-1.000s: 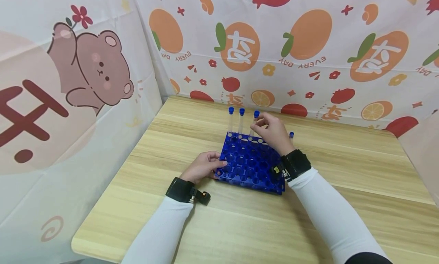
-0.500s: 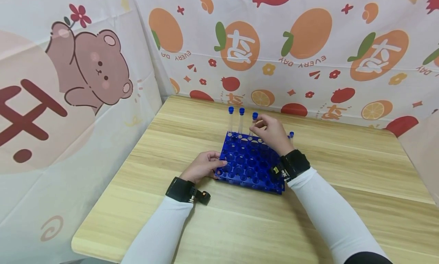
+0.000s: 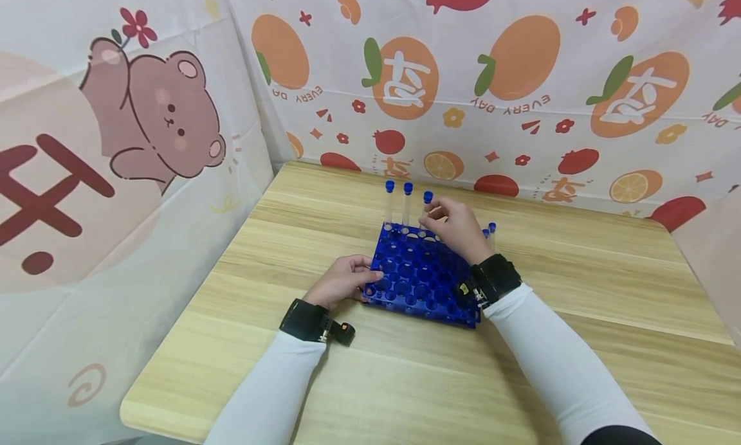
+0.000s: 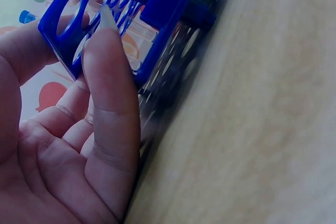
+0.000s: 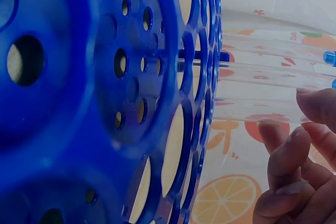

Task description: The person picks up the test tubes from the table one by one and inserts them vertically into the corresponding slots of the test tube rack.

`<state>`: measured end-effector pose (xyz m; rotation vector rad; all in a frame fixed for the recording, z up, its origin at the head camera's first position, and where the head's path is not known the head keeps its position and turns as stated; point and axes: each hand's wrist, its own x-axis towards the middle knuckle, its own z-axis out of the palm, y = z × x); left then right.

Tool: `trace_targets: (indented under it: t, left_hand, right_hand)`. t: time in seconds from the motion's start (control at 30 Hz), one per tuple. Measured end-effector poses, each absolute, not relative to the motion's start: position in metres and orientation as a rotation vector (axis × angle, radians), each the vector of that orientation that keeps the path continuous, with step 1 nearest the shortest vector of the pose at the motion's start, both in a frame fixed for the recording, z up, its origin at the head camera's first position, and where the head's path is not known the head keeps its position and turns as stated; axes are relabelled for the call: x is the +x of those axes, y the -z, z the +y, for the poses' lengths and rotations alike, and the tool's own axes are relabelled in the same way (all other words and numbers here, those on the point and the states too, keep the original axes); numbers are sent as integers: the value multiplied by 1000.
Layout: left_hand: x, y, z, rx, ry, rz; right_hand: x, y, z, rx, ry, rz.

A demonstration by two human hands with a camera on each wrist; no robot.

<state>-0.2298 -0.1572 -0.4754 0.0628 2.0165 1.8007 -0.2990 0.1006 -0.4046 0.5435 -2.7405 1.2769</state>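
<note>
A blue plastic test tube rack with rows of round holes stands on the table. My left hand grips its left end; in the left wrist view the thumb lies against the rack's end. With thumb and fingers my right hand pinches a clear test tube below its blue cap. The tube stands in the rack's back row, tilted slightly. To its left, two capped test tubes, a middle one and an outer one, stand upright in the same row.
Just right of the right hand, blue caps of further tubes show, partly hidden. The wooden table meets a fruit-print cloth behind and a bear-print cloth at the left.
My right hand and the pinched tube have moved slightly down and left, the cap now lower. Another blue cap has come into sight beside the right hand. The left hand stays put.
</note>
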Motion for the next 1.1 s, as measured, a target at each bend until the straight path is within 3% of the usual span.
trace_targets:
  t: [1.1]
  left_hand:
    - [-228,474,-156,52,-1856,1960]
  right_hand:
    - [-299,398,108,512,-1267,-2817]
